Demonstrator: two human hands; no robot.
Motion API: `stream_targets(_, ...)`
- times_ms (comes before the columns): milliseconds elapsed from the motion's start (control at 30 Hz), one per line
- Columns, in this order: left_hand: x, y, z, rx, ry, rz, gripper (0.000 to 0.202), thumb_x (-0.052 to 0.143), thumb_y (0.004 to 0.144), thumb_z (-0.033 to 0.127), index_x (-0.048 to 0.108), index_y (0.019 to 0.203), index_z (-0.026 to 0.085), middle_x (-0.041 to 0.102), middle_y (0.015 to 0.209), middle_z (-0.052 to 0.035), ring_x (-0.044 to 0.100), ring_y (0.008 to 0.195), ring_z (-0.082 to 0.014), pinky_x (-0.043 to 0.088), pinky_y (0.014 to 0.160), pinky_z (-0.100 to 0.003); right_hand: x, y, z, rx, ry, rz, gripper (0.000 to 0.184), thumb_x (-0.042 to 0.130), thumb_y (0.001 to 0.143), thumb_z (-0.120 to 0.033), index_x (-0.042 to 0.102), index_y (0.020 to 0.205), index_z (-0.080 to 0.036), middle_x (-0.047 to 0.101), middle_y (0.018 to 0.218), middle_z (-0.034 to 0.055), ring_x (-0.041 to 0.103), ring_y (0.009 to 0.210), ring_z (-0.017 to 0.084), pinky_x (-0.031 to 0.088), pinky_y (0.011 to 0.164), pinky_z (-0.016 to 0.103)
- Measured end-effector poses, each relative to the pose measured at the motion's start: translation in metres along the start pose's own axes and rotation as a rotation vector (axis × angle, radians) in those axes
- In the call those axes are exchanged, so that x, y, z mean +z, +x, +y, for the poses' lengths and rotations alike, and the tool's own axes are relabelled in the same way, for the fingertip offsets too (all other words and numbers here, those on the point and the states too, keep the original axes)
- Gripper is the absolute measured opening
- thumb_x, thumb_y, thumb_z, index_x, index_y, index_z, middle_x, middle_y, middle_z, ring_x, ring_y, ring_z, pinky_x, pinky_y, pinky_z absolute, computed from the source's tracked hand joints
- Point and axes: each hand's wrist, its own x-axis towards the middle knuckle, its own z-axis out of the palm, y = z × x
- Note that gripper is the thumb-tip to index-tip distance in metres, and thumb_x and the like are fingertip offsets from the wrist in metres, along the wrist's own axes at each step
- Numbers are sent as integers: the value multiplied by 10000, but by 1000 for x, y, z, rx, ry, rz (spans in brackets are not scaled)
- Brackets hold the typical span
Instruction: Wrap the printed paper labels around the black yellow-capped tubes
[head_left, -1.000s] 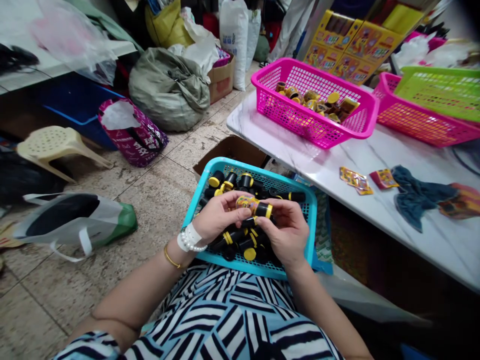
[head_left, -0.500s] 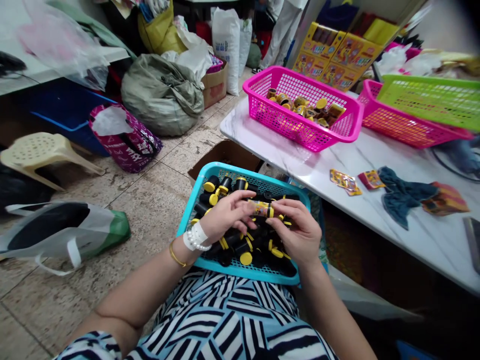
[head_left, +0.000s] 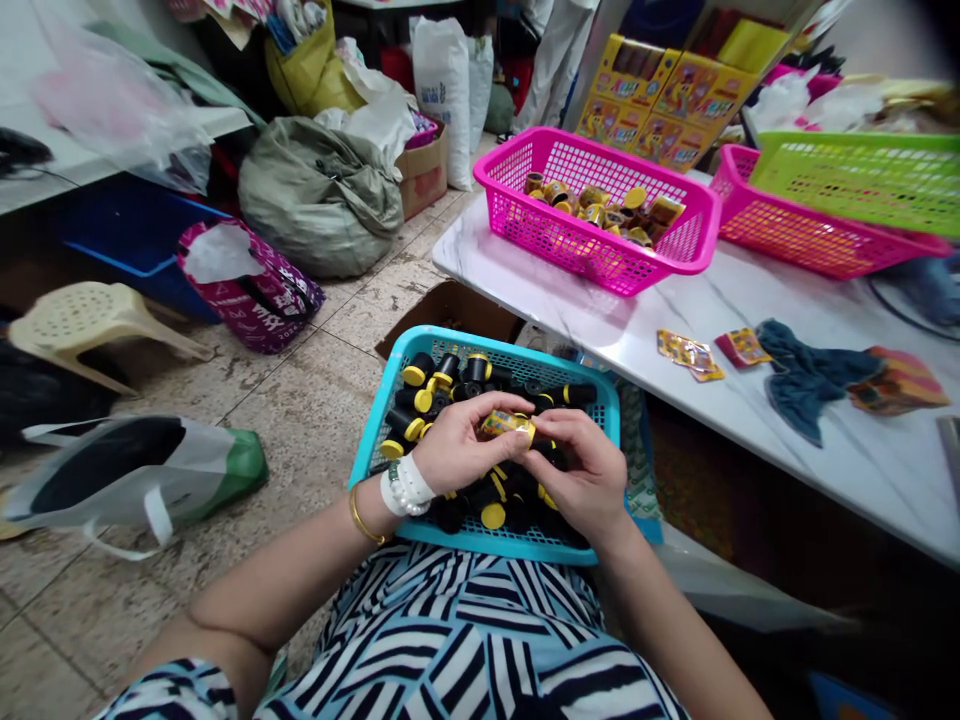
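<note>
Between my two hands is a small canister (head_left: pixel 504 424) with a printed yellow label wrapped round it. My left hand (head_left: pixel 466 440) closes round its body, thumb below and fingers above. The fingertips of my right hand (head_left: pixel 581 462) pinch its right end. Both hands are over a turquoise basket (head_left: pixel 377 405) on my lap. Inside lie many black canisters (head_left: pixel 405 420) with yellow lids, without printed labels, tumbled at all angles. My hands cover part of the pile.
On the marble-patterned table (head_left: pixel 622 330) to the right stands a pink basket (head_left: pixel 600 255) of labelled canisters. Near it lie printed sachets (head_left: pixel 690 353) and a dark blue cloth (head_left: pixel 814 375). An open cardboard box (head_left: pixel 450 310) sits beyond my basket; a white-green bag (head_left: pixel 225 470) is on the floor left.
My left fingers, spread and blurred before, have closed round the labelled canister. My right hand has shifted slightly left, still at the canister's right end.
</note>
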Motion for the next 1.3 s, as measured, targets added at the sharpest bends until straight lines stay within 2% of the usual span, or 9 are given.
stream_targets(67,-4,2,0,-100,-66,-38,443,701,822,451,653,1166,176,695,776,-51,627,563,-137,473,529,-226,-3,1,0,-57,-74,7,294,791,760,-198,679,1021,-275,691,983,57,683,891,223,598,783,412)
stream_targets(167,-9,5,-1,-194,-88,-85,401,660,832,508,667,985,138,619,640,-16,534,450,-106,381,434,-204,-3,3,0,-55,-52,-16,282,807,746,-194,689,991,-264,685,962,54,682,857,209,601,767,395)
stream_targets(367,-5,4,4,64,27,-8,243,726,795,260,697,1017,166,653,868,-33,573,733,-128,461,687,-223,6,-1,-1,279,309,65,226,826,726,-271,718,922,-242,700,957,44,701,840,198,630,714,349)
stream_targets(567,-9,12,1,159,128,-193,246,678,841,240,720,1078,191,677,1046,-87,628,942,-196,487,848,-287,8,-4,0,573,536,1,230,834,713,-299,700,882,-220,757,796,11,728,662,183,634,679,343)
stream_targets(700,-13,16,-7,-5,96,-232,451,662,861,359,588,1268,177,680,931,-67,648,740,-158,517,672,-267,5,-7,6,360,374,44,236,796,754,-250,685,961,-231,721,921,37,714,771,180,631,689,333)
stream_targets(800,-14,17,-12,-112,71,-212,405,584,891,491,615,1072,129,599,701,0,535,516,-97,435,502,-214,1,-6,8,106,126,36,267,814,718,-191,702,957,-234,675,977,60,680,842,188,626,710,339)
stream_targets(867,-14,16,-13,-110,62,-221,366,588,890,481,618,972,126,595,715,0,504,523,-81,421,505,-203,-1,-6,7,70,77,-1,254,826,700,-183,711,923,-229,670,949,60,675,814,184,628,696,336)
stream_targets(1100,-4,7,9,362,396,-174,234,604,904,270,665,1104,165,668,980,-64,596,831,-150,474,757,-274,-1,-2,-18,616,594,57,248,865,672,-301,705,832,-200,741,758,19,716,629,160,637,636,292)
stream_targets(1300,-1,8,35,589,512,-364,238,589,914,251,685,1115,168,664,954,-76,599,868,-172,478,812,-304,-14,-3,-41,869,897,34,371,910,581,-410,664,688,-153,699,585,16,694,527,142,621,519,233)
